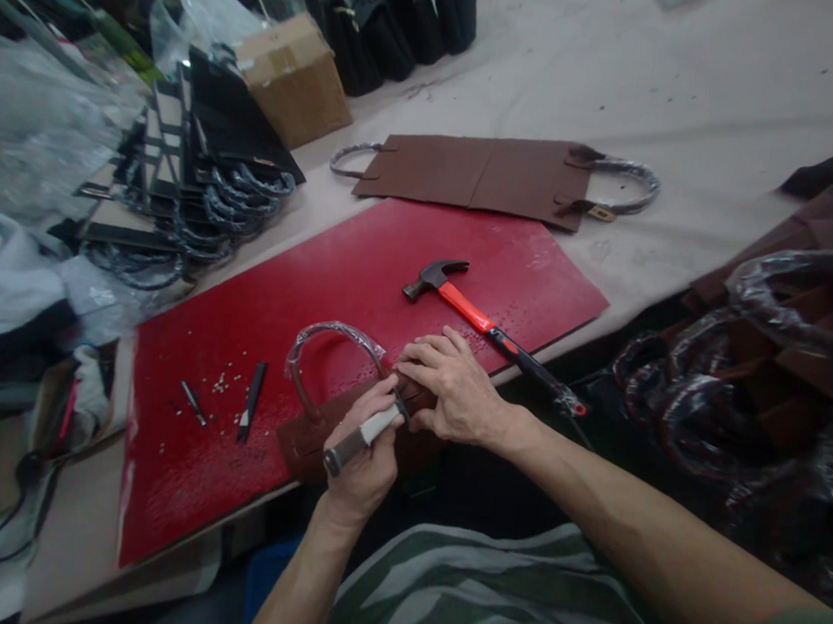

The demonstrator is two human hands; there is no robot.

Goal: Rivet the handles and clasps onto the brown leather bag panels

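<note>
My left hand [365,467] is closed around the handle of a tool [369,435], whose grip is pale grey with a dark end. Its tip is not clear, somewhere near my right thumb. My right hand [453,392] bends its fingers over the edge of a brown bag panel [301,442], thumb close to the tool. A plastic-wrapped handle [335,330] loops up from that panel, which hangs partly over the front edge of a red board [226,355]. On the board, beyond my right hand, lies a claw hammer [471,307] with an orange and black handle.
A black flat tool [252,400], a short metal punch [194,402] and tiny scraps lie on the board's left. Behind is another brown bag panel [471,172]. Black bag pieces [204,161] and a cardboard box [295,76] stand far left; brown pieces [804,333] pile up right.
</note>
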